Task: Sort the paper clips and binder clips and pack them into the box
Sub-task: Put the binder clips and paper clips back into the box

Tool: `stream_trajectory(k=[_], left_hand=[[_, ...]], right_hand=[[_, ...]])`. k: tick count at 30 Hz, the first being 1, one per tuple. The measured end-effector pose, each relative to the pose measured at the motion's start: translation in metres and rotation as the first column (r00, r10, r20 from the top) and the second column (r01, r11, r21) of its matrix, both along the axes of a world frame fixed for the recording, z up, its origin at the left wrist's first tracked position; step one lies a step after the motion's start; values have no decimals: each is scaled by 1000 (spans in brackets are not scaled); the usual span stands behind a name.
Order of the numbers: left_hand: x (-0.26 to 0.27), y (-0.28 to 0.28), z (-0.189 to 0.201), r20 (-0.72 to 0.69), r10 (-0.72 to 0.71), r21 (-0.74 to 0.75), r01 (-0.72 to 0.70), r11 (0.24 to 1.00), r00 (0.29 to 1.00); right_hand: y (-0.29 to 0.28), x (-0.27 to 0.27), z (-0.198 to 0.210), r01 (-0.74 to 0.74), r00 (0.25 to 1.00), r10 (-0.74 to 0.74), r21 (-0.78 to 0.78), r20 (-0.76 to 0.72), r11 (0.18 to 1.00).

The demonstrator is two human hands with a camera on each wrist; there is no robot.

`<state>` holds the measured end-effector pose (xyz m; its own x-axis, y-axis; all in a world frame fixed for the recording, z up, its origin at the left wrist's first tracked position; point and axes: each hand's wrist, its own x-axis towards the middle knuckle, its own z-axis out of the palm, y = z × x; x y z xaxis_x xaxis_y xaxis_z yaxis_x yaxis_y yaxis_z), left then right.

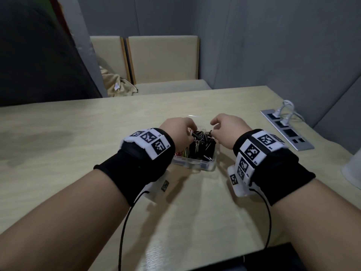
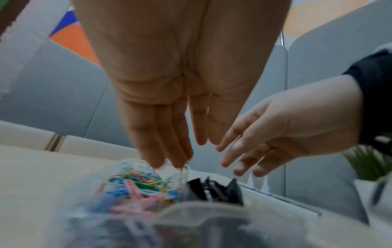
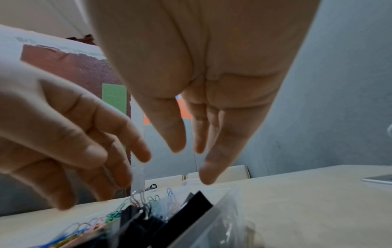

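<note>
A clear plastic box [image 1: 195, 166] sits on the pale wooden table [image 1: 78, 153]. Black binder clips [image 1: 203, 147] fill its right part and coloured paper clips [image 1: 184, 153] lie in its left part. My left hand [image 1: 180, 132] hovers over the box's far left side, and my right hand [image 1: 224, 128] over its far right side. The left wrist view has my left hand [image 2: 182, 151] with straight fingers pointing down, tips just above the paper clips [image 2: 140, 184]. My right hand [image 3: 191, 162] hangs with straight fingers above the binder clips [image 3: 186, 211], holding nothing.
A metal socket panel [image 1: 287, 132] with white plugs is set into the table at the right. A white object [image 1: 351, 171] stands at the right edge. Two beige chairs [image 1: 162, 59] face the far side. Black cables trail from both wrist bands.
</note>
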<state>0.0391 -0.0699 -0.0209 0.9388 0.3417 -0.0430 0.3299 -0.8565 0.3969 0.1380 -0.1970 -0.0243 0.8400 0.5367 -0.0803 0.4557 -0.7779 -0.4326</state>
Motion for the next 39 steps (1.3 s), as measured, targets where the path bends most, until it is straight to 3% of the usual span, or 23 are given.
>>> stream_trajectory(k=[4,6,10,15,23,26,30,33,36,39], left_hand=[[-16,17,-13,-214,139,162,-105,981,967],[-22,22,-22,-318,177,139,-139,980,931],[-25,19,-24,-353,159,108,-129,986,922],[-35,9,-19,-404,109,177,-39,983,908],[-48,4,-19,-438,73,210,23,977,896],[-48,4,-17,-444,64,229,44,972,894],[-48,5,-19,-443,64,235,47,971,894],[-49,10,-18,-419,65,213,28,977,906],[-49,33,-14,-301,123,174,-72,982,946],[-55,64,-9,-289,225,264,-148,953,931]], right_hand=[[-6,-17,-5,-56,995,64,-99,77,993],[-6,-28,-9,-82,994,91,-149,55,985],[2,-39,-14,-173,983,182,-218,21,960],[11,-33,-13,-193,967,234,-306,102,932],[14,-38,-4,-231,958,257,-185,129,955],[12,-49,-9,-294,941,330,-302,74,907],[5,-50,-9,-231,957,286,-458,54,858],[1,-49,-3,-148,978,196,-417,75,897],[2,-53,2,-160,973,217,-454,76,876],[8,-61,-1,-181,976,218,-483,20,857]])
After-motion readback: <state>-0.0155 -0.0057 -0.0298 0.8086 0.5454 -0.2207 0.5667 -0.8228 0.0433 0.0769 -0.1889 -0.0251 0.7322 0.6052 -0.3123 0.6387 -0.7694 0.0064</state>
